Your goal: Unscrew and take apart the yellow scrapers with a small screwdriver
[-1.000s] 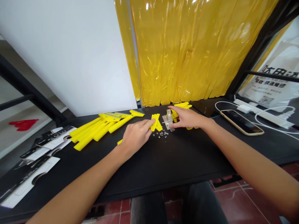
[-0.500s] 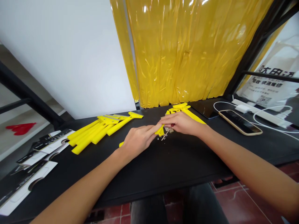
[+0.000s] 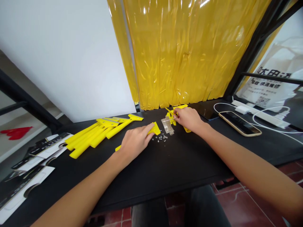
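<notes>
A yellow scraper [image 3: 155, 128] is gripped in my left hand [image 3: 136, 140], its head poking out past the fingers and its handle end showing behind the wrist. My right hand [image 3: 188, 117] pinches a thin screwdriver [image 3: 169, 120], whose metal shaft points left over a small pile of flat metal blades [image 3: 167, 126]. Its handle is mostly hidden by my fingers. Small screws and nuts [image 3: 163, 137] are scattered on the black table [image 3: 170, 167] between my hands. More yellow scrapers [image 3: 181, 106] lie behind and under my right hand, partly covered.
Several yellow scrapers [image 3: 99, 132] lie heaped at the left, beside black-and-white card sleeves [image 3: 38, 183]. To the right are a phone [image 3: 239, 123], a dark tablet [image 3: 208, 112] and a white power strip [image 3: 262, 116] with cables. A yellow plastic curtain [image 3: 184, 63] hangs behind.
My hands have moved apart. The right hand has drawn back from the scraper with the screwdriver, uncovering the blades and screws. My left hand still holds the scraper.
</notes>
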{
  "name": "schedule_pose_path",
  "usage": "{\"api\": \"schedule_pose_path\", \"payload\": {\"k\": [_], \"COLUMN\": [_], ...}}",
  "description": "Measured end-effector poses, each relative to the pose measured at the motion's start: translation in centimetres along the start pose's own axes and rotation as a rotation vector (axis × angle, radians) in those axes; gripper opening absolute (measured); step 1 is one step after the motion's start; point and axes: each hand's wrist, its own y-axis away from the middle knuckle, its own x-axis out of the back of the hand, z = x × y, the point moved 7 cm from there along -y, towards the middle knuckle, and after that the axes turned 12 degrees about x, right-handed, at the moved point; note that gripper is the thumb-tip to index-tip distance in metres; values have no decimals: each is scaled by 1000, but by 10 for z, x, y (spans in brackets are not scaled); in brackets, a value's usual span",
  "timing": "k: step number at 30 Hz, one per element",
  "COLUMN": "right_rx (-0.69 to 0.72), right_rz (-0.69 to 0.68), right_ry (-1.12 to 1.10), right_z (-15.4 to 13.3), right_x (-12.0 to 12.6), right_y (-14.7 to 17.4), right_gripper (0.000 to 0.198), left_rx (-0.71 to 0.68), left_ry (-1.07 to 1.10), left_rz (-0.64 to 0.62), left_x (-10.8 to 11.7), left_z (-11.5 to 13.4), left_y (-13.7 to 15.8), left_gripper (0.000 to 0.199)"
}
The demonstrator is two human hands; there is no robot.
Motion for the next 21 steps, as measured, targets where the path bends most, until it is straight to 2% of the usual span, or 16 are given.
{"api": "schedule_pose_path", "payload": {"k": [4,7,10,12,14,17,21], "right_rx": [30,13,78,198,304,386,340], "right_rz": [-61,-6,126,182,187,131,68], "right_ry": [83,7,-211,-409,-582,-759,-880], "right_z": [-5,-7,-25,-50,-75,-105,-119], "right_x": [-5,5,24,33,36,32,24], "right_y": [2,4,7,12,17,23,26], "right_gripper": [28,38,50,53,56,57,49], "left_rx": [4,136,384,536,643,720,696], "left_ry": [73,263,807,1189,1437,1601,1621], "left_rz": [42,91,19,-62,-126,-199,-250], "left_x": [9,25,32,28,20,6,-7], "left_z": [-2,-13,-30,-34,-32,-25,-14], "left_y": [-2,-9,-18,-20,-20,-16,-10], "left_gripper": [25,23,27,29,27,23,26]}}
